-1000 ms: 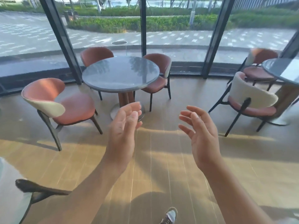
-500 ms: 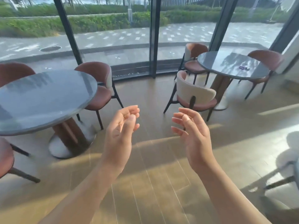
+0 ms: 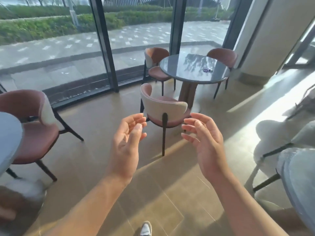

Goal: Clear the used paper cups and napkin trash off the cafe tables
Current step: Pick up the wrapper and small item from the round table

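My left hand [image 3: 127,143] and my right hand [image 3: 205,143] are raised in front of me over the floor, palms facing each other, fingers spread, nothing in either. Ahead stands a round grey cafe table [image 3: 185,74] by the window. On its right side lies a small purple and white item [image 3: 207,70], too small to identify. No paper cup or napkin is clearly visible.
A beige-backed chair [image 3: 163,108] stands between my hands and that table, with two more chairs [image 3: 156,65] behind it. Another chair [image 3: 32,123] and a table edge [image 3: 8,138] are at left. A table [image 3: 300,181] is at right. A white pillar [image 3: 265,40] rises far right.
My view has swung right and forward: the left table has slid out of frame and the table with the small item is now ahead and closer. Both hands stay raised and empty.
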A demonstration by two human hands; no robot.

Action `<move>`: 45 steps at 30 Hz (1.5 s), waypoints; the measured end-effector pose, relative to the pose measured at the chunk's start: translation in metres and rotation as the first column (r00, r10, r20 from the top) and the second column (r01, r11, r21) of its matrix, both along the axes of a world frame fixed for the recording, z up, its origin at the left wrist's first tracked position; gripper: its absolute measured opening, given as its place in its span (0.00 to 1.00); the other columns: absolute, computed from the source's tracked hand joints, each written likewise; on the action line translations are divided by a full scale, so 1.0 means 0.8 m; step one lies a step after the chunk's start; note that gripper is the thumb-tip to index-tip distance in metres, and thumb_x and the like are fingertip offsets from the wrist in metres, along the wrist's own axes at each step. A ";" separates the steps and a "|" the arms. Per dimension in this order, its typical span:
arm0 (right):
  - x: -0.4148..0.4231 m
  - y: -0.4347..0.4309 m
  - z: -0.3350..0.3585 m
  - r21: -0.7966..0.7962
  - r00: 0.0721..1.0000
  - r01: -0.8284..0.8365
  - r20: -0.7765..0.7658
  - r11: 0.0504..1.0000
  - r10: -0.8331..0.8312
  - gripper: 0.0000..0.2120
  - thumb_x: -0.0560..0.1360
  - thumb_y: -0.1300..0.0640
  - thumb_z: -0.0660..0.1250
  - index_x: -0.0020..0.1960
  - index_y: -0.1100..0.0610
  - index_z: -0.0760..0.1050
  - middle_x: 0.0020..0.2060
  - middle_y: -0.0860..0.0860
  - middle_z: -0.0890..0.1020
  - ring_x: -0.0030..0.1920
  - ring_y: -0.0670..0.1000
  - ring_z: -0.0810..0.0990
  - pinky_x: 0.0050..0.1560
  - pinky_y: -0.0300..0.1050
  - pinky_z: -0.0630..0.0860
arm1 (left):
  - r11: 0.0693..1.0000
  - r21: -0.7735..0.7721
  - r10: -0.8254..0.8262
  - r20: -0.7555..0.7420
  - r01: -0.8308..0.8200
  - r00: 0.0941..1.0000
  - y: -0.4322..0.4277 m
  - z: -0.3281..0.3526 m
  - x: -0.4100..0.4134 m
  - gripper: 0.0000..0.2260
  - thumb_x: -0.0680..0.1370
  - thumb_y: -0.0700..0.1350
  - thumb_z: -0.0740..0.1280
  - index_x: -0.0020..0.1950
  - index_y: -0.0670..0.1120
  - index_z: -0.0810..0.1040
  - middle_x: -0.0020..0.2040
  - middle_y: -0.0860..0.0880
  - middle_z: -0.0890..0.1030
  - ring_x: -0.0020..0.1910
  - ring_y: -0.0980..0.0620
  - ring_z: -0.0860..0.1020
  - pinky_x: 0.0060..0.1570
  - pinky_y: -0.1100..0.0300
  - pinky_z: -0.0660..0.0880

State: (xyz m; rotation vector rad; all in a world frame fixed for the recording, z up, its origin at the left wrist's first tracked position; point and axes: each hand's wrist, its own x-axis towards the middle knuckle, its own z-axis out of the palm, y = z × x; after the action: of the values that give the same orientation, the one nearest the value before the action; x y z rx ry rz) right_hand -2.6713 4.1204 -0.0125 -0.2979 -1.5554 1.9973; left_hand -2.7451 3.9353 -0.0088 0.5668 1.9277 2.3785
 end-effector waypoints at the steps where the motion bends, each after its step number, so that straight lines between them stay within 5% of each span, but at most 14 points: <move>1: -0.021 0.018 0.003 0.002 1.000 0.017 0.003 1.000 -0.017 0.14 0.78 0.52 0.66 0.62 0.54 0.79 0.56 0.58 0.84 0.55 0.55 0.83 0.59 0.56 0.79 | 1.000 0.000 -0.012 0.011 0.012 1.000 0.020 0.001 -0.025 0.18 0.74 0.59 0.65 0.61 0.54 0.80 0.58 0.55 0.84 0.63 0.52 0.81 0.62 0.51 0.79; 5: -0.096 0.094 0.012 0.010 0.996 0.087 -0.005 0.996 -0.087 0.12 0.79 0.52 0.66 0.61 0.53 0.81 0.58 0.62 0.83 0.55 0.55 0.83 0.58 0.56 0.79 | 0.996 0.002 -0.091 0.017 0.091 0.996 0.106 0.009 -0.118 0.15 0.76 0.56 0.65 0.60 0.54 0.80 0.59 0.53 0.84 0.63 0.52 0.81 0.60 0.54 0.78; 14: -0.194 0.297 0.006 0.017 0.972 0.231 0.028 0.973 -0.232 0.15 0.79 0.51 0.65 0.62 0.54 0.79 0.54 0.53 0.85 0.56 0.55 0.83 0.59 0.55 0.79 | 0.976 0.012 -0.219 0.048 0.219 0.975 0.328 0.005 -0.245 0.11 0.80 0.47 0.62 0.60 0.52 0.80 0.60 0.49 0.84 0.63 0.51 0.82 0.62 0.50 0.77; 27: -0.291 0.651 -0.002 0.044 0.981 0.178 0.068 0.983 -0.181 0.17 0.78 0.51 0.66 0.64 0.56 0.79 0.54 0.53 0.84 0.56 0.54 0.83 0.61 0.57 0.79 | 0.980 0.023 -0.197 0.072 0.196 0.978 0.688 -0.006 -0.334 0.09 0.82 0.46 0.64 0.61 0.52 0.79 0.59 0.50 0.84 0.65 0.49 0.81 0.63 0.51 0.80; 45: -0.505 0.971 -0.033 0.035 0.963 0.243 0.111 0.969 -0.246 0.16 0.78 0.52 0.66 0.63 0.55 0.79 0.53 0.53 0.85 0.56 0.53 0.83 0.59 0.55 0.80 | 0.979 0.028 -0.204 0.090 0.203 0.975 1.021 -0.041 -0.561 0.10 0.83 0.46 0.63 0.62 0.53 0.79 0.58 0.51 0.84 0.61 0.54 0.82 0.61 0.53 0.79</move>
State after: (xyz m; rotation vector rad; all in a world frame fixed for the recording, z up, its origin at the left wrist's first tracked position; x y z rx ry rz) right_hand -3.0752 4.8968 -0.0386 -0.5765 -1.5255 1.7981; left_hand -3.1936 4.7517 -0.0418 0.6118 1.7216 2.2561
